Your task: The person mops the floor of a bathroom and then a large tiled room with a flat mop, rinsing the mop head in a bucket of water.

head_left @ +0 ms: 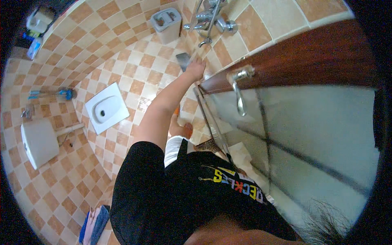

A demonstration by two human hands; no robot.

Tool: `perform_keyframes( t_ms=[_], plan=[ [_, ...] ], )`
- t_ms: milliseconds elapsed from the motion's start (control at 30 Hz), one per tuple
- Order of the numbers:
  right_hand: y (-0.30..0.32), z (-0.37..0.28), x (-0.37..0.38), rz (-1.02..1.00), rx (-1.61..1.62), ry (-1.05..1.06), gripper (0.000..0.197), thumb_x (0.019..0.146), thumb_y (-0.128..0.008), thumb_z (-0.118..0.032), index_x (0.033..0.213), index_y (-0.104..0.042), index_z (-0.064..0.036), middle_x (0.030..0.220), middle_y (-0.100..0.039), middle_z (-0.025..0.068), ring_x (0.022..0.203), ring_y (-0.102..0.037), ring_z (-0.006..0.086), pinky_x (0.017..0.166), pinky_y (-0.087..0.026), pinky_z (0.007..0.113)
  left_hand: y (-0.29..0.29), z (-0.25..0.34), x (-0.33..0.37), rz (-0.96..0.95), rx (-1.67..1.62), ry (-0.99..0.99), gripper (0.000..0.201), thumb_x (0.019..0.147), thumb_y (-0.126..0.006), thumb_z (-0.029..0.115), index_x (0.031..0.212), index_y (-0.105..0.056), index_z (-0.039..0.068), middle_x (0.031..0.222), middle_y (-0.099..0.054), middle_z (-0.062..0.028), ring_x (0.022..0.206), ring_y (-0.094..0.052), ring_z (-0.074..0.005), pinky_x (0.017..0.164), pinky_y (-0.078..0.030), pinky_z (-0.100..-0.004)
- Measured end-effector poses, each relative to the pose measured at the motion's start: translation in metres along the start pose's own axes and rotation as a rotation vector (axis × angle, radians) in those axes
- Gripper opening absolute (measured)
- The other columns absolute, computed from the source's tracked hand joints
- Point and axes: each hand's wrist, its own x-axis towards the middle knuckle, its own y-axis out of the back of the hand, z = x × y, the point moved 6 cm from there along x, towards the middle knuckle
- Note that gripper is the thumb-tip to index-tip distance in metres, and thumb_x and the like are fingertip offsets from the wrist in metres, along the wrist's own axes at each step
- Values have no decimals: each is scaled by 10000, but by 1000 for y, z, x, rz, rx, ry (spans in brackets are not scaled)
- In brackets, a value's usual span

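My left hand (197,68) reaches far forward at the end of a bare arm, low beside the tiled wall and below the tap. Its fingers look short and curled, and their undersides are hidden. Against the hand's left side shows a flat dark-grey rectangular thing (183,60), partly behind the hand; I cannot tell its kind. Just beyond the hand are a chrome wall tap (204,42) and a mixer with a shower hose (210,25). My right hand is not visible.
A brown door (294,61) with a lever handle (241,96) and frosted panes stands close on the right. A lidded bin (166,30) is against the far wall. A squat toilet (107,108) is set into the checkered floor at left, beside a white cistern (40,143). Cloths (94,224) hang lower left.
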Motion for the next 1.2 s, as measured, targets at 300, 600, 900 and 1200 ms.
perform_keyframes(
  t_ms=[300,600,900,1200],
  plan=[
    [0,-12,-33,113,19,-92,206,805,-538,-266,770,-492,-69,583,-500,8,431,-403,108,386,-337,245,-70,-26,134,89,190,-233,420,838,-359,137,1235,-349,-1,1300,-354,-119,1209,-319,-263,1010,-235,-401],
    [-19,-35,-43,165,42,-69,191,786,-565,-249,728,-485,-85,554,-491,-11,397,-364,108,371,-318,243,-64,-66,145,-178,153,-121,457,804,-411,116,1237,-320,3,1179,-475,-138,1064,-470,-292,894,-390,-358],
    [-28,12,-16,180,-205,-117,193,728,-590,-261,778,-488,-105,603,-465,-6,481,-444,137,445,-363,296,-24,-72,64,-110,217,35,394,817,-370,220,1123,-492,5,1266,-402,-107,1218,-274,-247,995,-220,-368],
    [22,-15,-33,-56,-29,303,447,823,-524,-215,1203,-339,-70,1169,-385,83,697,-524,147,594,-415,303,-149,-77,-199,-490,-448,429,343,699,-543,197,979,-581,1,905,-605,-183,852,-583,-316,758,-459,-358]
  ],
)
